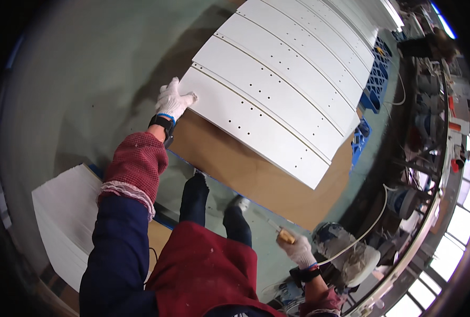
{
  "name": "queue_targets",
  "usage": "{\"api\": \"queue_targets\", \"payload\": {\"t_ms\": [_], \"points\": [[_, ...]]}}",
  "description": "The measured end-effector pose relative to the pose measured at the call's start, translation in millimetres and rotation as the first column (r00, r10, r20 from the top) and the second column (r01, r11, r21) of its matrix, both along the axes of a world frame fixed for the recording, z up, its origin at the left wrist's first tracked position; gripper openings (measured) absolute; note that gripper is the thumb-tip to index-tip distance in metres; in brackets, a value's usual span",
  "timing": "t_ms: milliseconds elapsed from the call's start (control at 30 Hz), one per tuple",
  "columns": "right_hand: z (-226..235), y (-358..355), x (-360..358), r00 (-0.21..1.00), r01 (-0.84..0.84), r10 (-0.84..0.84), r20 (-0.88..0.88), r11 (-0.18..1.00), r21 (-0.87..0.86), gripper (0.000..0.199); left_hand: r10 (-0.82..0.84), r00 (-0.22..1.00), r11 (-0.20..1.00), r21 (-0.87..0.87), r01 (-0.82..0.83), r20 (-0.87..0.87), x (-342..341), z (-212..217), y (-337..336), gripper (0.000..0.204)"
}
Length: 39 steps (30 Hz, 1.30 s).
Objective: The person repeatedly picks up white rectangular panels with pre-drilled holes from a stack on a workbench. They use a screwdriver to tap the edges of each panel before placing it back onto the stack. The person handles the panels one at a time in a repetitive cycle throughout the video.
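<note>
My left hand, in a white knit glove, rests at the near left corner of the closest white panel. Its fingers and thumb are spread along the corner's edges; the undersides of the fingers are hidden. This panel has rows of small dark holes and lies overlapped with several similar panels, stepped away from me on a stack topped with brown board. Low on the right, my gloved right hand is closed round the yellow handle of an air blow gun. Its thin nozzle points toward the stack, apart from the panels.
A pale hose loops from my right hand toward the workbench along the right. Blue plastic pallets show beside the stack. Another white stack stands at lower left. A plastic-wrapped bundle sits near my right wrist. Someone is at far right.
</note>
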State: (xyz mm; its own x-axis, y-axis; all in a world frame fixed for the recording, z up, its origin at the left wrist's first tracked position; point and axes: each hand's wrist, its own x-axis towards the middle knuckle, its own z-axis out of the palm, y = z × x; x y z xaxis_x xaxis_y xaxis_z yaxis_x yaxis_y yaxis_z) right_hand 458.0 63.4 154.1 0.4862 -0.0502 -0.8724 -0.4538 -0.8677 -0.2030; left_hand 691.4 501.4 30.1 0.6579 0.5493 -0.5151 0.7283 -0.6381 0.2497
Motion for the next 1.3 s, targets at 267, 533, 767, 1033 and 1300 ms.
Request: {"api": "queue_targets", "payload": {"t_ms": [267, 533, 767, 1033, 1300], "points": [[32, 19, 29, 0.879, 0.244, -0.135, 0.457, 0.951, -0.188, 0.043, 0.095, 0.991, 0.991, -0.106, -0.086, 0.090, -6, -11, -1, 0.092], [27, 29, 73, 0.870, 0.128, 0.065, 0.489, 0.927, -0.351, 0.043, 0.043, 0.979, 0.966, -0.258, 0.010, 0.198, -6, -25, 14, 0.095], [5, 174, 143, 0.867, -0.251, 0.323, 0.380, 0.941, -0.228, 0.032, 0.190, 0.964, 0.842, -0.536, -0.061, 0.188, -2, -64, 23, 0.100], [31, 62, 138, 0.973, 0.055, 0.103, 0.204, 0.759, -0.649, 0.028, 0.360, 0.905, 0.743, -0.656, -0.130, 0.228, -14, -42, 22, 0.068], [27, 75, 118, 0.943, 0.105, 0.013, 0.332, 0.937, -0.333, 0.038, 0.493, 0.740, 0.807, -0.558, -0.192, 0.458, -10, -57, 12, 0.051]]}}
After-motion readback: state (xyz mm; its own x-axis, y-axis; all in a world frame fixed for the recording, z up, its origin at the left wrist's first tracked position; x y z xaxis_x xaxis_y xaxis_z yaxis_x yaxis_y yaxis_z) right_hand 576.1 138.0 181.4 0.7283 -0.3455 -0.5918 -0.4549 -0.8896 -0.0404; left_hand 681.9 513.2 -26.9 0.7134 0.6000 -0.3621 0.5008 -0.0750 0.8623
